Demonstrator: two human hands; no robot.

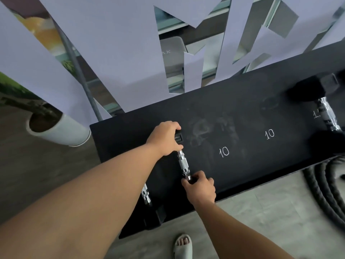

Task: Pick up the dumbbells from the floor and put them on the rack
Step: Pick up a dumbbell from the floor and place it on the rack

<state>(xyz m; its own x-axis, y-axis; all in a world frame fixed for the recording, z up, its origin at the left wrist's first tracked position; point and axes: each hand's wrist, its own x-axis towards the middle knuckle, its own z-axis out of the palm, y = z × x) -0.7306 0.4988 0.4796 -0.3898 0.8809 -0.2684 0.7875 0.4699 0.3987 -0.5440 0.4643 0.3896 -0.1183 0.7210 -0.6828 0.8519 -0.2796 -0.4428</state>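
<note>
A black rack (242,116) with white "10" marks chalked on its flat top fills the middle of the head view. A small dumbbell (183,163) with a chrome knurled handle and black ends lies on the rack's left part. My left hand (165,138) grips its far black end. My right hand (200,187) grips its near end at the rack's front edge. A second small dumbbell (146,195) lies to the left, mostly hidden under my left forearm. A large black hex dumbbell (324,113) rests on the rack at the far right.
A white plant pot (61,133) stands on the floor left of the rack. A thick black rope (324,187) lies coiled on the floor at the right. My sandalled foot (183,245) is just in front of the rack. Mirrored panels rise behind it.
</note>
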